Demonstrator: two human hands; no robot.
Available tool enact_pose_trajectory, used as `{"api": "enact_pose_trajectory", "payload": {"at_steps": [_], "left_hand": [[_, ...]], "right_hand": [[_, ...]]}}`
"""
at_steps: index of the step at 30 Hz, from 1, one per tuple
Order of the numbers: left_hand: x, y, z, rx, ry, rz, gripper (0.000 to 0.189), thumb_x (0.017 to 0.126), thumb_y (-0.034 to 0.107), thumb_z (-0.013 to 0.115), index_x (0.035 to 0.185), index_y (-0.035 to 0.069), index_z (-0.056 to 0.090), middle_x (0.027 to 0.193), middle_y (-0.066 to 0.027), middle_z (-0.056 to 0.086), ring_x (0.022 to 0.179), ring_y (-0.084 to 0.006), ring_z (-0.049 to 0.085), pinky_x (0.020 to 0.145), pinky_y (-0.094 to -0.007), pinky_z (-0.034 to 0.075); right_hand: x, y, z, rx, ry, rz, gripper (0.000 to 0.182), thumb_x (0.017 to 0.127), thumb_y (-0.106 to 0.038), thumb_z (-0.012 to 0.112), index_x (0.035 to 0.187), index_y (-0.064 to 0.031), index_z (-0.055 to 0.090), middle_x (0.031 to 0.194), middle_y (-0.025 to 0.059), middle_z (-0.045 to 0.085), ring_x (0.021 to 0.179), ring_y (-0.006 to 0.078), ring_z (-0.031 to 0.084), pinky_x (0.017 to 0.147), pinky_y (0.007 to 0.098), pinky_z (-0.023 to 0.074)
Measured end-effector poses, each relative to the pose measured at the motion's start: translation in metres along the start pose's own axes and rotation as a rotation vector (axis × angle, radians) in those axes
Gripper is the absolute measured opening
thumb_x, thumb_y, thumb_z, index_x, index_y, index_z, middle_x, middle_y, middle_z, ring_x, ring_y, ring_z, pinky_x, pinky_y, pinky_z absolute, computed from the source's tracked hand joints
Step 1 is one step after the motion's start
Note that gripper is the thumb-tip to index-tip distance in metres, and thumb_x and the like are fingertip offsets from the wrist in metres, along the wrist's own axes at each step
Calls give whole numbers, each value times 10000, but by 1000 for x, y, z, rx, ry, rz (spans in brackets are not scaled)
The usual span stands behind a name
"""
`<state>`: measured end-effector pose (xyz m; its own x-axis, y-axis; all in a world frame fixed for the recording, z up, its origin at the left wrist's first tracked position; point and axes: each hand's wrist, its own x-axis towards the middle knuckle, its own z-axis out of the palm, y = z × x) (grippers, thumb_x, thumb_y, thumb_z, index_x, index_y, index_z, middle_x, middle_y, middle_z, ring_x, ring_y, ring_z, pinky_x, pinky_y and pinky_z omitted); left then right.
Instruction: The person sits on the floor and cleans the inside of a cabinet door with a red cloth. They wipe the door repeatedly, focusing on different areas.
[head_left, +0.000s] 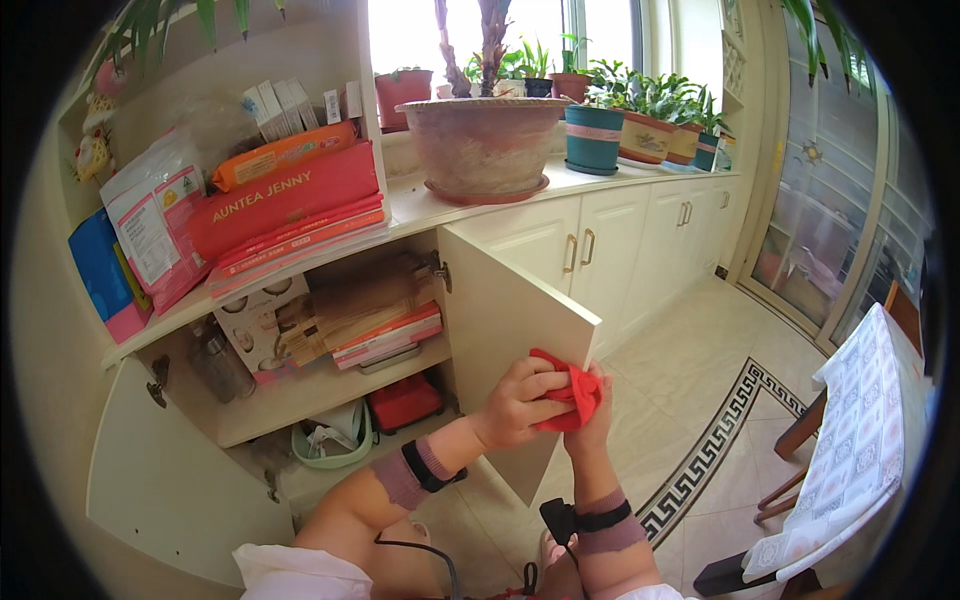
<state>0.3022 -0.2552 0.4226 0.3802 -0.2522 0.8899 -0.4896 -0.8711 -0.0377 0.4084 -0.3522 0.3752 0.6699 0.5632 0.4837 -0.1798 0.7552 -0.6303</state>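
Note:
My left hand (521, 401) grips a bunched red cloth (581, 397) by the free edge of an open white cabinet door (517, 315). Its fingers curl over the cloth, toward the door's inner face. My right hand (592, 431) is at the same edge, on the outer side, close against the cloth. The cloth hides most of its palm and fingers, so whether it grips the door or the cloth is unclear. A second cabinet door (172, 480) stands open at the left. Between the doors, the cabinet shelf (292, 397) holds bottles (217, 360), a box and stacked books (390, 334).
Below the shelf sit a pale green basket (334, 446) and a red box (405, 401). Packages and a red bag (285, 195) lie on the countertop, beside a large planter (487, 146) and a green pot (592, 139). A cloth-covered table (855, 450) stands at the right.

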Motion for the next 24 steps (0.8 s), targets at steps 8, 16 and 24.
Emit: {"api": "enact_pose_trajectory", "payload": {"at_steps": [8,16,24], "left_hand": [[-81,-56,-41,-53,117,-578,334,736,-64,655,1050,50,680,1111,-141,639,998,-287,631,878,-345,503],[-46,-167,-97,-459,841,-1019,504,838,-91,516,1335,-5,514,1142,-93,635,971,-180,626,849,-307,522],[-14,-208,-81,-659,869,-970,434,850,-55,494,1270,32,563,1034,-63,661,917,-196,647,836,-333,536]], "right_hand": [[-1,5,0,-78,-24,3,691,1006,-589,316,1222,36,516,1165,111,609,1071,185,569,953,323,428],[-1,3,11,-172,59,-45,638,993,-609,337,1103,-19,552,1035,57,624,965,141,577,858,287,454],[-2,9,3,-188,23,-55,601,1008,-551,359,1181,-3,533,1071,71,612,987,146,568,888,299,443]]}}
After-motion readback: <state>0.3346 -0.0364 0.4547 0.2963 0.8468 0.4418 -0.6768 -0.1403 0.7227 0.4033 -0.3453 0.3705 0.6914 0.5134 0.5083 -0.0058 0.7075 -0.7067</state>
